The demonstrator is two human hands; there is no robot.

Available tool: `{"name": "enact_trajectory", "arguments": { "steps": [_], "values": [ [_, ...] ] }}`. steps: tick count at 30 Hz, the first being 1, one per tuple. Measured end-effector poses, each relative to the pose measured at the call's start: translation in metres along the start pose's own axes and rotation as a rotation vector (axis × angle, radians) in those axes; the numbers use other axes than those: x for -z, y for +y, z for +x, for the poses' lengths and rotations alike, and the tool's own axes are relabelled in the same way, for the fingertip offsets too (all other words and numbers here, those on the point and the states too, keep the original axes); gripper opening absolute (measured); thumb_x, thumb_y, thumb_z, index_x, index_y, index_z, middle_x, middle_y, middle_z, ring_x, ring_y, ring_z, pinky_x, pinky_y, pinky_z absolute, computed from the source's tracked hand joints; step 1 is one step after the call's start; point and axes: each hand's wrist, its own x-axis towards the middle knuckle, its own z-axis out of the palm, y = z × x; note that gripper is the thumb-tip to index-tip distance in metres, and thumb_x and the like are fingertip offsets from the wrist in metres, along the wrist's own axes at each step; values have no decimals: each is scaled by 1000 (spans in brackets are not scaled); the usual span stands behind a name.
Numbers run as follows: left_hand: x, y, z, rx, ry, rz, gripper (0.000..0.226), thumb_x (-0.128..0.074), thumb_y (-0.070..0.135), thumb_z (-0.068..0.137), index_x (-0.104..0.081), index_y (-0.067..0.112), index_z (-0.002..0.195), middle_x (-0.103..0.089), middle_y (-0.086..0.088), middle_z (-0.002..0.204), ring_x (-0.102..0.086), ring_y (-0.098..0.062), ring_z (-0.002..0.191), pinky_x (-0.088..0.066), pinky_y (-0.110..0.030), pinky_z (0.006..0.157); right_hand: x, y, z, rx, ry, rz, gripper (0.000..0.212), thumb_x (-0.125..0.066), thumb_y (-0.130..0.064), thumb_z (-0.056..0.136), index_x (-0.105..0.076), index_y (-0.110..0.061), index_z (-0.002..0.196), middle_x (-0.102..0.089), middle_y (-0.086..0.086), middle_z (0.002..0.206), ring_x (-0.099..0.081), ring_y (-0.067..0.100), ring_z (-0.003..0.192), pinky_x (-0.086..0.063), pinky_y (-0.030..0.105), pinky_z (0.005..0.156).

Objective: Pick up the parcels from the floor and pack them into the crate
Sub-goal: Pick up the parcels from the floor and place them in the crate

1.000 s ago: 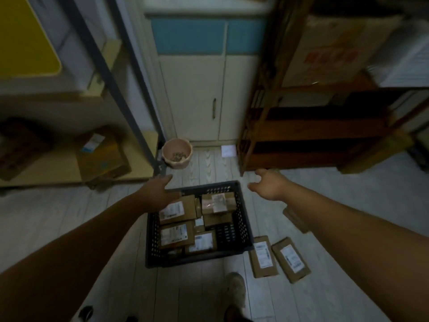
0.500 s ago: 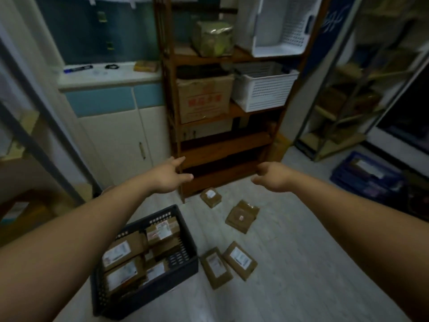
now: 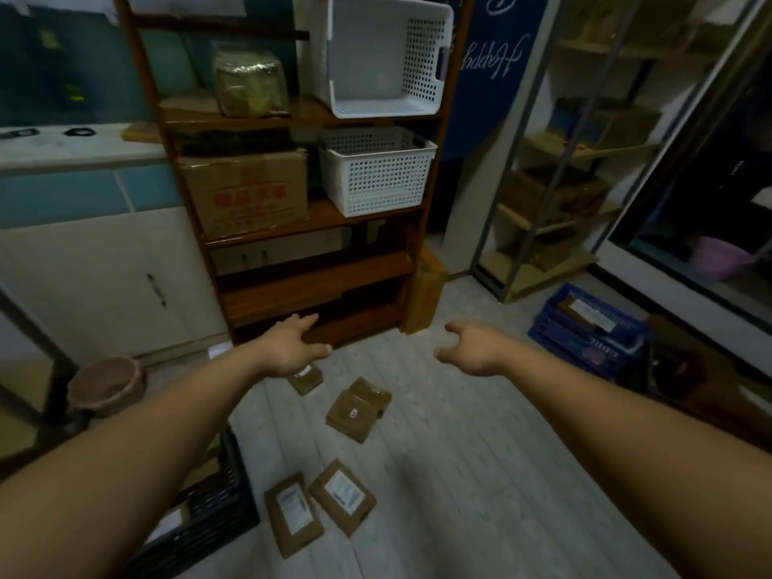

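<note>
Several brown parcels lie on the pale floor. A small one point(image 3: 307, 379) is partly under my left hand, a larger square one point(image 3: 357, 409) lies in the middle, and two flat ones with white labels point(image 3: 293, 513) point(image 3: 342, 495) lie side by side nearer me. The black crate point(image 3: 217, 501) shows only its corner at the lower left, mostly hidden by my left arm. My left hand point(image 3: 292, 346) and my right hand point(image 3: 474, 348) are stretched out above the floor, fingers relaxed, holding nothing.
A wooden shelf unit point(image 3: 309, 282) stands straight ahead with a cardboard box point(image 3: 246, 194) and white baskets point(image 3: 376, 169). A blue crate point(image 3: 585, 328) sits at the right, a round pot point(image 3: 106, 384) at the left, a white cabinet point(image 3: 104, 282) behind it.
The view has swung right and up, away from the black crate toward the shelf and the floor parcels. Both hands stay out in front, holding nothing.
</note>
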Motion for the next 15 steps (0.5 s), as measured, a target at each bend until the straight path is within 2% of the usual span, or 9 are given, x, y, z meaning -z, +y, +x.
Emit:
{"name": "enact_trajectory", "arguments": {
  "steps": [4, 7, 11, 13, 15],
  "values": [
    [-7, 1, 43, 47, -2, -21, 74, -50, 48, 91, -11, 27, 150, -4, -5, 160, -13, -29, 146, -21, -42, 118, -3, 2, 53, 40, -19, 33, 71, -51, -46, 93, -21, -16, 151, -24, 6, 157, -29, 26, 141, -28, 35, 112],
    [-8, -5, 88, 73, -20, -42, 75, -51, 49, 90, -12, 27, 150, -4, -5, 160, -10, -29, 146, -17, -43, 119, -10, 2, 98, 34, -25, 89, 72, -53, -46, 92, -22, -17, 150, -24, 6, 157, -30, 26, 141, -29, 36, 112],
    [-15, -9, 144, 124, -67, -56, 69, -49, 47, 92, -23, 17, 149, -10, -5, 159, -8, -26, 147, -13, -41, 119, -19, 11, 148, 20, -57, 164, 74, -53, -45, 91, -20, -17, 151, -23, 8, 157, -29, 26, 141, -28, 34, 111],
    [-20, -12, 168, 164, -78, -126, 61, -53, 43, 91, -33, 19, 144, -28, -5, 154, -24, -25, 142, -20, -43, 118, -22, 19, 172, 18, -103, 149, 75, -53, -46, 91, -19, -17, 151, -22, 8, 157, -27, 26, 142, -26, 34, 113],
    [-27, -16, 191, 180, -77, -173, 36, -54, 31, 93, -51, 19, 127, -51, -1, 127, -44, -21, 121, -32, -40, 112, -22, 27, 199, 13, -142, 147, 75, -53, -46, 92, -19, -16, 151, -22, 9, 157, -27, 27, 142, -26, 34, 113]
  ]
}}
